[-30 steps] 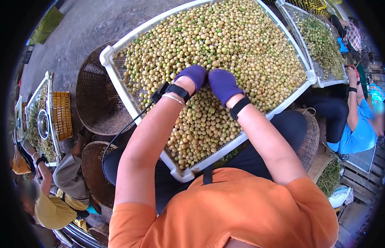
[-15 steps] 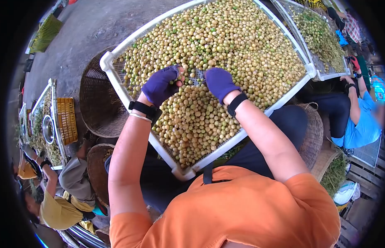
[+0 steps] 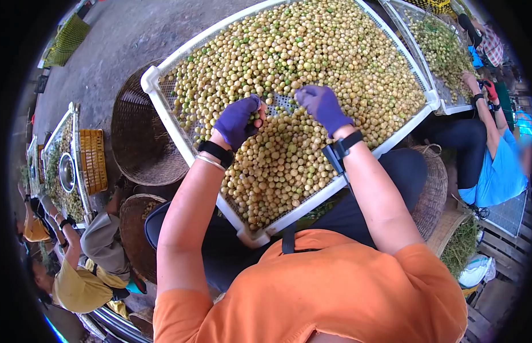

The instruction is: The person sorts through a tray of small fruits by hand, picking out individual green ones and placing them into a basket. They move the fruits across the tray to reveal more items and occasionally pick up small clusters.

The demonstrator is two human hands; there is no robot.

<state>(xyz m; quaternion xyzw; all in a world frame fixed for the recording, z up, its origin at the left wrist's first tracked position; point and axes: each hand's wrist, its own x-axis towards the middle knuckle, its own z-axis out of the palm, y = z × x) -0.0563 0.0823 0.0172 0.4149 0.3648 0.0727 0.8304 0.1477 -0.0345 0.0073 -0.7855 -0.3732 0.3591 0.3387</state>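
Many small round yellow-green fruits (image 3: 277, 166) fill a white-framed mesh tray (image 3: 294, 219) in front of me. My left hand (image 3: 240, 119), in a purple glove with bare fingertips, is curled over the fruits left of the tray's middle. Whatever lies inside its fingers is hidden. To its right, my right hand (image 3: 322, 106), also in a purple glove, has bent fingers drawn together, pointing left just over the fruits. I cannot make out what its fingertips hold. A small patch of bare mesh (image 3: 285, 103) shows between the two hands.
Woven baskets (image 3: 143, 126) stand left of the tray and by my knees. A second tray (image 3: 437, 51) with fruits and stems adjoins at the upper right, where a person in blue (image 3: 494, 171) works. At left are a yellow crate (image 3: 93, 161) and a person in yellow (image 3: 83, 288).
My left hand has moved slightly right, still curled. My right hand has shifted up and right, its fingers lifting from the bare mesh patch. The blue-clad person's arm now reaches farther over the second tray.
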